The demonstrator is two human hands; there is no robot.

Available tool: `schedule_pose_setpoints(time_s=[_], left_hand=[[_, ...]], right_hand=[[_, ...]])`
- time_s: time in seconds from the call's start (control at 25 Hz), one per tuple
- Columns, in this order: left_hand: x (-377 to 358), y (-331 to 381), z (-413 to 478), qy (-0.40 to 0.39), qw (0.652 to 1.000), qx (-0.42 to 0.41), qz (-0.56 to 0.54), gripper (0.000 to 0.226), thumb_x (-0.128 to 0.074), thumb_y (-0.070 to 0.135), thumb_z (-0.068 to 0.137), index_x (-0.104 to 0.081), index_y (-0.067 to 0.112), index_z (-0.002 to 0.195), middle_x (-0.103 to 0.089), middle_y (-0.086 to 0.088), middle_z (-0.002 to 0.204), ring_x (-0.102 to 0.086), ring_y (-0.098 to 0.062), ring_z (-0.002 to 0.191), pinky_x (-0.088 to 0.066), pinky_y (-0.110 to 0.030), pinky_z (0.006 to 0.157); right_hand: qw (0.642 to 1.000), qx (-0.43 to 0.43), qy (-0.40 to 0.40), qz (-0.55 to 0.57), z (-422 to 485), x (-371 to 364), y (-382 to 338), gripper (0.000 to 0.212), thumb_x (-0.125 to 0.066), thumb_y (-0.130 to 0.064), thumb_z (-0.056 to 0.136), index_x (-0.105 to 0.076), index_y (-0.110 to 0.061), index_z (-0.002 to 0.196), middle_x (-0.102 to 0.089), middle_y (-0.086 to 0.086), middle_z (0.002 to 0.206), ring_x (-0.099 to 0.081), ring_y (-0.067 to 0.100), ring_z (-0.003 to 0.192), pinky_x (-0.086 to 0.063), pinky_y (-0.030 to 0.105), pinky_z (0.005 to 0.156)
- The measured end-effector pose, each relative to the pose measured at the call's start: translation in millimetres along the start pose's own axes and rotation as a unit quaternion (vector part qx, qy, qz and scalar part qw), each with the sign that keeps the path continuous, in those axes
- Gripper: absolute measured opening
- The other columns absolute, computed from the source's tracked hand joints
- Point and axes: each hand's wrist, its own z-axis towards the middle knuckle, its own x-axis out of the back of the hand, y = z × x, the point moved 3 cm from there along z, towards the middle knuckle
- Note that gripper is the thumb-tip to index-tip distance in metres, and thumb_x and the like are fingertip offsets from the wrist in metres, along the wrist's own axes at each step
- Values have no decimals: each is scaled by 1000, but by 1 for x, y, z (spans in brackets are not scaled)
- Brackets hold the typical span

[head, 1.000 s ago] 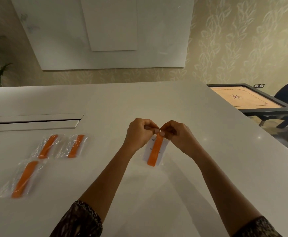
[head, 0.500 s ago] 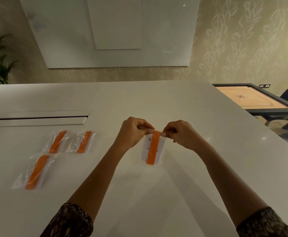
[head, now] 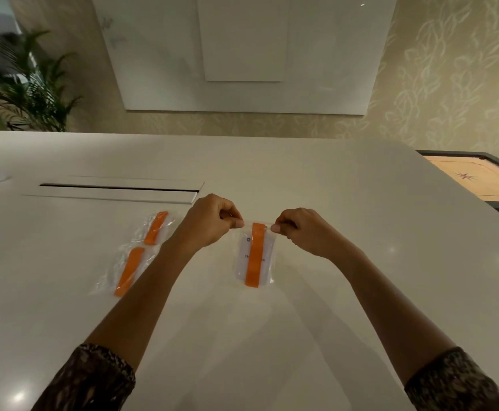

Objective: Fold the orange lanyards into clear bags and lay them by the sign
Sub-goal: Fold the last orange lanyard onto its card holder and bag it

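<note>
- Head view: the left hand [head: 209,222] and right hand [head: 300,231], pinched close together a second ago, have drawn apart, each gripping a top corner of the clear plastic bag [head: 254,256] holding a folded orange lanyard [head: 254,255] and a white card.
- It hangs just over the white table [head: 331,188]; likely sealed, ready to join the two bagged lanyards [head: 129,269] on the left.

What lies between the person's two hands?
In the head view, the top edge of a clear bag stretches between left hand and right hand.
</note>
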Motion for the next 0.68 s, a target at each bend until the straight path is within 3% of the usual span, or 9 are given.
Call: schedule_pose_setpoints(time_s=[0.24, 0.44, 0.56, 0.68], left_hand=[[45, -62, -27, -11, 998, 58, 20, 4, -74, 17, 82, -72, 21, 83, -69, 11, 81, -65, -3, 77, -49, -17, 71], [65, -110, -40, -8, 995, 90, 43, 5, -73, 15, 82, -70, 18, 86, -69, 1, 104, -64, -13, 100, -46, -21, 82], [70, -133, -40, 9, 993, 109, 54, 14, -73, 18, 82, -62, 23, 89, -65, 6, 94, -65, -13, 85, -45, -15, 68], [66, -147, -39, 25, 991, 108, 76, 25, -73, 19, 81, -53, 27, 93, -55, 12, 79, -58, -8, 69, -40, -12, 60]], right_hand=[[998, 23, -44, 29, 23, -57, -39, 23, -52, -30, 97, -59, -13, 82, -53, -11, 71, -49, 4, 65, -33, 15, 58], [997, 20, -67, 39, 43, -100, -63, 30, -52, -28, 97, -60, -4, 82, -54, -3, 73, -49, 10, 64, -37, 20, 59], [997, 14, -65, 38, 54, -120, -70, 30, -53, -26, 97, -53, -14, 69, -52, -4, 70, -48, 12, 65, -37, 20, 59], [998, -9, -60, 28, 63, -136, -69, 28, -52, -23, 97, -54, -12, 71, -53, -3, 72, -49, 12, 67, -37, 18, 58]])
